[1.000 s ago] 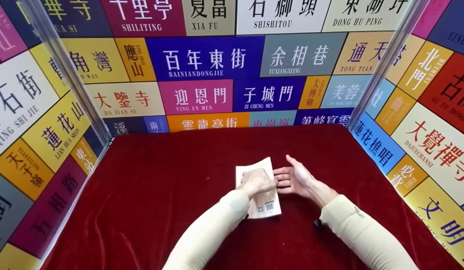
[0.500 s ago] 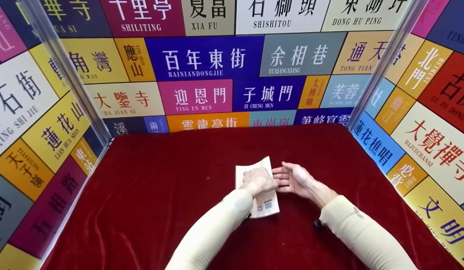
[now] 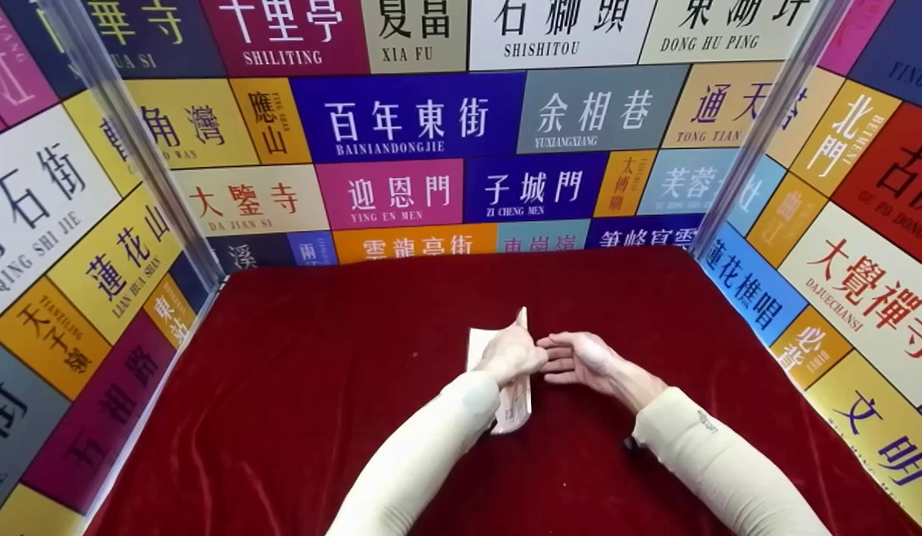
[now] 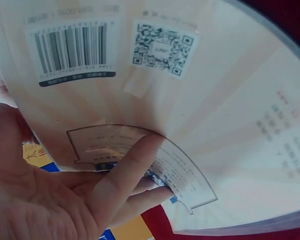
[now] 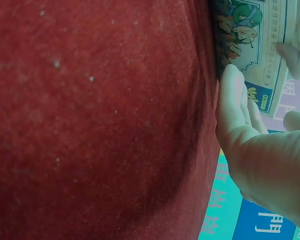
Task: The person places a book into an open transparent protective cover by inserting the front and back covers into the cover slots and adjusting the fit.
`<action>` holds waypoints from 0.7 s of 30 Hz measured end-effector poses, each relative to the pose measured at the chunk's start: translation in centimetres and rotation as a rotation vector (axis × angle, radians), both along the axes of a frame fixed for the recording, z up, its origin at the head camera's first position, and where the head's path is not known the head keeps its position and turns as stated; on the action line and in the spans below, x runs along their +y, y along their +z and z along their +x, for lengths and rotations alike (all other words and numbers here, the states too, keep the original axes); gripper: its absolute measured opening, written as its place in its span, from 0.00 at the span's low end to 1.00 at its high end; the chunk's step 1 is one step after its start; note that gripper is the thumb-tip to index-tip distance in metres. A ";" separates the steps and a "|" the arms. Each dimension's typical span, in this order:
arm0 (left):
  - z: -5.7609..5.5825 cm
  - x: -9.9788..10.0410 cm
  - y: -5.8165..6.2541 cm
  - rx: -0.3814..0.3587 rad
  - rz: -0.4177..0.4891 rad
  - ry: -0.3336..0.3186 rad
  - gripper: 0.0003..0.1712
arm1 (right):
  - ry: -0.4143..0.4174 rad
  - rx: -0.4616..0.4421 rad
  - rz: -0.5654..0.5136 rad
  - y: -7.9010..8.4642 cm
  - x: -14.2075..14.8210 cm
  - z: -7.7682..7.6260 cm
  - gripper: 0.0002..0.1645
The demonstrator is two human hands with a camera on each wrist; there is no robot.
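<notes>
A thin paperback book (image 3: 516,402) stands tilted on the red cloth, bowed along its right side. My left hand (image 3: 510,353) grips it at the right edge. In the left wrist view, fingers (image 4: 135,157) of that hand lie across the pale back cover, below a barcode and a QR code. My right hand (image 3: 591,361) is just right of the book, palm turned toward it, fingers loosely extended. The right wrist view shows the front cover (image 5: 270,45) with cartoon figures, and the right fingertips (image 5: 232,75) right at its lower edge.
Red velvet cloth (image 3: 319,387) covers the table, lightly wrinkled at the left. Panels with colourful place-name signs (image 3: 409,112) enclose the back and both sides. Metal posts (image 3: 759,126) stand at the back corners.
The book has turned from lying nearly flat to tilted on edge, so its back cover looks narrower. The right thumb has come down toward the left hand.
</notes>
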State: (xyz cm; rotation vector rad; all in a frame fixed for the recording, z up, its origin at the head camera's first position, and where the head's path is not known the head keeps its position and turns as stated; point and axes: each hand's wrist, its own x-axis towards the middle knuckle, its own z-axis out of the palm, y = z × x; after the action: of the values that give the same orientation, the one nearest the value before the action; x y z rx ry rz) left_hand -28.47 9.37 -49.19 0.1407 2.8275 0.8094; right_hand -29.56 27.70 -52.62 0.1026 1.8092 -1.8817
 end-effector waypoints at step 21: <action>-2.0 -4.0 2.7 0.024 0.098 0.039 0.15 | 0.001 0.008 0.052 0.5 1.1 0.1 0.36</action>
State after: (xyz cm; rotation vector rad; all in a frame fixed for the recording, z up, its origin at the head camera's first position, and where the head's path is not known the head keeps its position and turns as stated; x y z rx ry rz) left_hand -30.47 5.39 -46.49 0.1101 2.8219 0.9621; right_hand -29.47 28.85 -52.17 0.1129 1.8638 -1.8373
